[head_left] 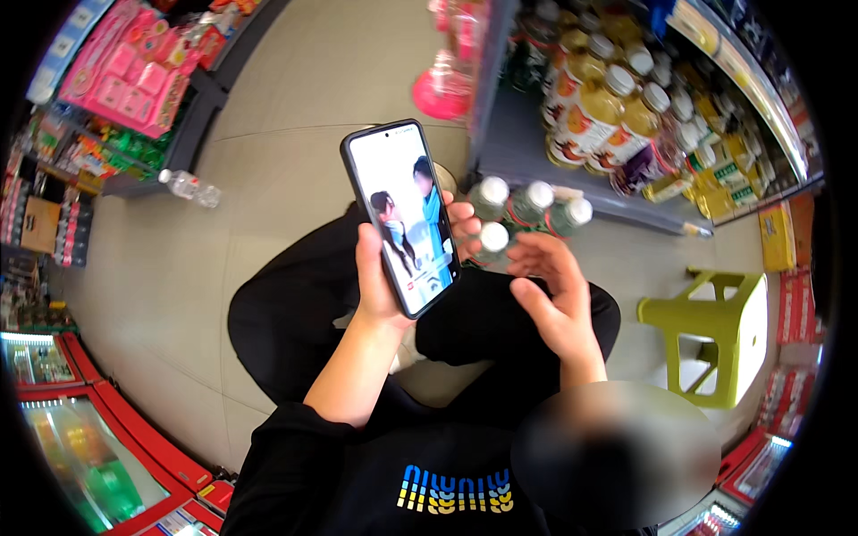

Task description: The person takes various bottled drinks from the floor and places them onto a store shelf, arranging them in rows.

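Note:
A black-edged smartphone (407, 219) is gripped in my left hand (380, 277), thumb along its left edge and fingertips showing at its right. Its lit screen has a picture of two figures, one in blue. Apart from the phone, to its right, my right hand (559, 299) is held in the air over my right knee, fingers loosely bent and spread, with nothing in it. Just beyond that hand stand several bottles with white caps (529, 201) on the floor, partly hidden by my fingers.
A shelf of drink bottles (599, 107) rises at the far right. A green plastic stool (710, 330) stands to my right. An overturned clear bottle (189, 188) lies at the left shelf's foot. Red-framed coolers (116, 447) are at the near left. Pink packages (442, 85) hang ahead.

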A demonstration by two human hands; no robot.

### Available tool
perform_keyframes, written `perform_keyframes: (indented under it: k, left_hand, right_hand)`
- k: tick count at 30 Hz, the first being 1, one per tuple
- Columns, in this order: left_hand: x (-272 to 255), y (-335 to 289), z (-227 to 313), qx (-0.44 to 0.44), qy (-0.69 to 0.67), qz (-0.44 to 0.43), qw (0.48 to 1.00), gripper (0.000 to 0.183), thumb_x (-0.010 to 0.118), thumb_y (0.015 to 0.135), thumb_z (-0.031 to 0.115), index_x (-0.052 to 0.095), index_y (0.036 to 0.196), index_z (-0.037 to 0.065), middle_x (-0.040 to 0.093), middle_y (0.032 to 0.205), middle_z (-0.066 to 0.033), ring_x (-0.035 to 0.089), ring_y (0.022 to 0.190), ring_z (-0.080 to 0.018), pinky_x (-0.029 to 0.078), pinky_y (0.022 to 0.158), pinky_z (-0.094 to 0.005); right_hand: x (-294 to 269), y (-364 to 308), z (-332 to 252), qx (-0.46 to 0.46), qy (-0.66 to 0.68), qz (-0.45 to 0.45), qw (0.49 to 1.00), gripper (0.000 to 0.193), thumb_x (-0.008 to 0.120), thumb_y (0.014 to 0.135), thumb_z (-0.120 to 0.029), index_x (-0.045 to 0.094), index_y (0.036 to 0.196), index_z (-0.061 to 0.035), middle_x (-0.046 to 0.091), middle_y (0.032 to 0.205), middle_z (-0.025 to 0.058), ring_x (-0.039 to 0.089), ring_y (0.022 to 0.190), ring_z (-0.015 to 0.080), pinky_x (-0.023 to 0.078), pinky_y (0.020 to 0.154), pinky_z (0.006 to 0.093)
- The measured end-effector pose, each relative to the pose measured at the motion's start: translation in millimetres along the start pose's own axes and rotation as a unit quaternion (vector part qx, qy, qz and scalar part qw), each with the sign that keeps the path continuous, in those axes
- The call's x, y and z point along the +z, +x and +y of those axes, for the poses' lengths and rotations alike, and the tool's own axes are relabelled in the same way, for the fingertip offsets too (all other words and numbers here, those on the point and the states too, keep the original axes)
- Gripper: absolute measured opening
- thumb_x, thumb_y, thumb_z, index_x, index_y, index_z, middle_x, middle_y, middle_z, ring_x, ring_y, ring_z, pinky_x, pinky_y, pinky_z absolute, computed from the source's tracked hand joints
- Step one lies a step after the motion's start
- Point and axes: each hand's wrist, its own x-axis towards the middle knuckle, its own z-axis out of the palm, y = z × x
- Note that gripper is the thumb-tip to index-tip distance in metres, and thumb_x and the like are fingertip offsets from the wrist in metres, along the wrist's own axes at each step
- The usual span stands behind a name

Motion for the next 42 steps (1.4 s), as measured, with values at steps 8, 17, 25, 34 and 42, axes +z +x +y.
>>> perform_keyframes:
  k: [8,17,25,34,42]
  left_hand:
    - [30.9,-5.9,-62.6,-0.112,0.223,0.007,0.968,0.109,0.073,0.083,0.066,0.025,0.155,-0.001,0.046,0.146,-0.0157,0.048,0.134,-0.0274,0.041,0.109,-0.0423]
    - [52.5,17.0,-60.1,-0.221,0.335,-0.155,0.903,0.069,0.071,0.095,0.035,0.044,0.146,-0.001,0.060,0.134,-0.0155,0.057,0.126,-0.0245,0.042,0.108,-0.0386]
    - [22.5,24.4,-33.2,-0.149,0.390,-0.082,0.905,0.030,0.063,0.097,0.009,0.060,0.125,-0.001,0.068,0.111,-0.0104,0.064,0.105,-0.0176,0.050,0.098,-0.0333]
    - [-7.4,42.4,43.8,-0.128,0.521,-0.033,0.843,0.023,0.062,0.099,0.011,0.062,0.120,0.000,0.067,0.107,-0.0085,0.065,0.102,-0.0168,0.052,0.094,-0.0329]
    - [-11.6,41.9,83.2,-0.200,0.720,-0.060,0.661,0.025,0.066,0.097,0.018,0.066,0.117,0.003,0.068,0.101,-0.0018,0.062,0.092,-0.0108,0.051,0.086,-0.0296]
  right_hand:
    - [-8.6,-9.4,13.7,0.084,0.053,-0.059,0.993,0.123,0.092,0.063,-0.027,0.018,0.158,-0.0035,0.045,0.143,0.0171,0.049,0.130,0.0279,0.041,0.106,0.0422]
    - [-84.6,-45.8,-12.1,-0.002,-0.246,0.236,0.940,0.109,0.087,0.061,-0.029,0.032,0.151,-0.0013,0.045,0.141,0.0154,0.042,0.134,0.0255,0.032,0.114,0.0377]
    - [-187.5,-81.5,-39.5,0.008,-0.387,0.508,0.769,0.093,0.081,0.062,-0.018,0.040,0.144,-0.0022,0.059,0.121,0.0150,0.060,0.102,0.0224,0.051,0.092,0.0377]
    - [-443.0,-191.2,-35.3,0.189,-0.450,0.550,0.678,0.056,0.084,0.070,-0.026,0.069,0.115,0.0044,0.073,0.094,0.0118,0.067,0.085,0.0199,0.053,0.082,0.0342]
    - [-475.2,-203.2,-24.4,0.425,-0.545,0.493,0.528,0.071,0.069,0.073,-0.062,0.075,0.113,-0.0038,0.074,0.106,0.0136,0.066,0.104,0.0310,0.047,0.095,0.0440]
